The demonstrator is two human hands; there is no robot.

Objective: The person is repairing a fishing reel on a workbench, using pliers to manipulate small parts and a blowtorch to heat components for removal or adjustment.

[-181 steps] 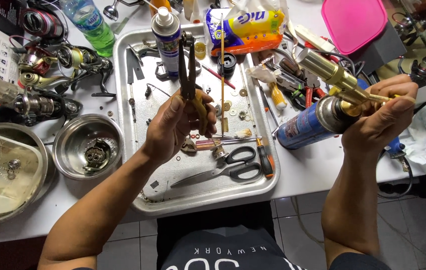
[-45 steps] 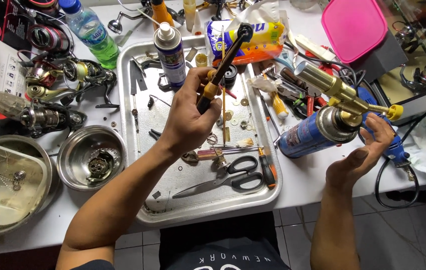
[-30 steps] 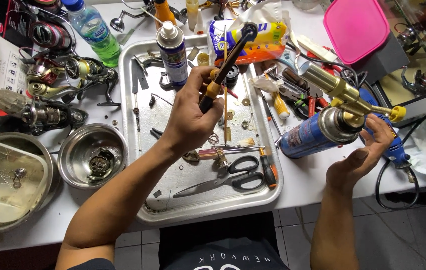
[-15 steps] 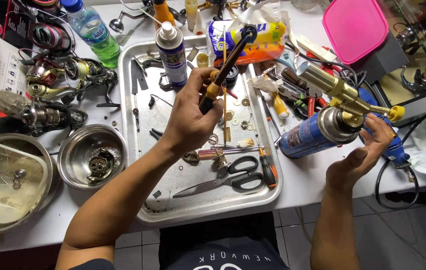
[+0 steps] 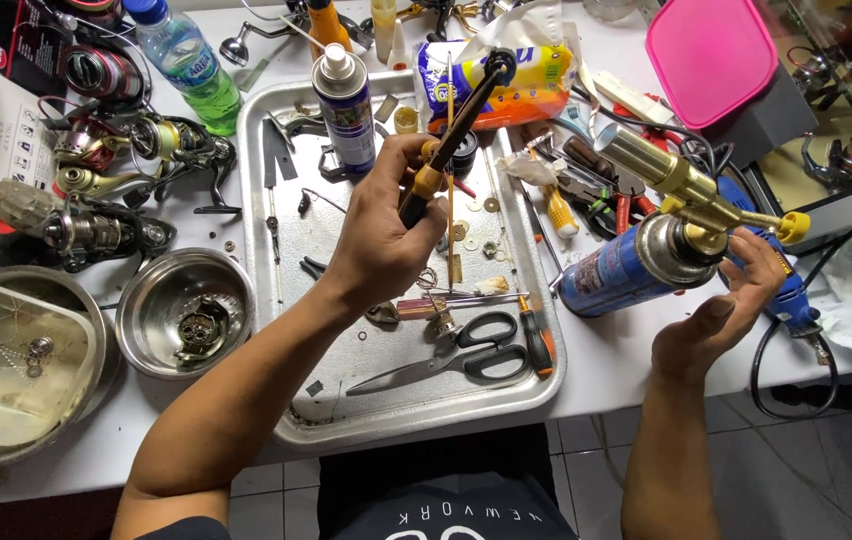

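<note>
My left hand (image 5: pixel 384 232) grips yellow-and-black-handled pliers (image 5: pixel 443 150) above the metal tray (image 5: pixel 546 385). The pliers point up and to the right, with a small dark round part (image 5: pixel 499 64) in their jaws. My right hand (image 5: pixel 724 308) holds a gas torch at the table's right edge. Its fingers lie by the neck of the blue canister (image 5: pixel 618 272), under the brass torch head (image 5: pixel 674 180) with the yellow knob (image 5: pixel 794 227). The brass nozzle points up and left, toward the pliers' tip but apart from it.
The tray holds scissors (image 5: pixel 466 352), a spray can (image 5: pixel 344 95), a small screwdriver and several washers. Left of it are a steel bowl (image 5: pixel 184 312), fishing reels (image 5: pixel 96 160), a green bottle (image 5: pixel 186 60) and a plastic container (image 5: pixel 6 360). A pink lid (image 5: pixel 711 55) lies at the back right.
Since six seconds ago my left hand has raised the pliers and tilted them to the right, and my right hand has slid lower on the torch. Over the last second almost nothing has moved.
</note>
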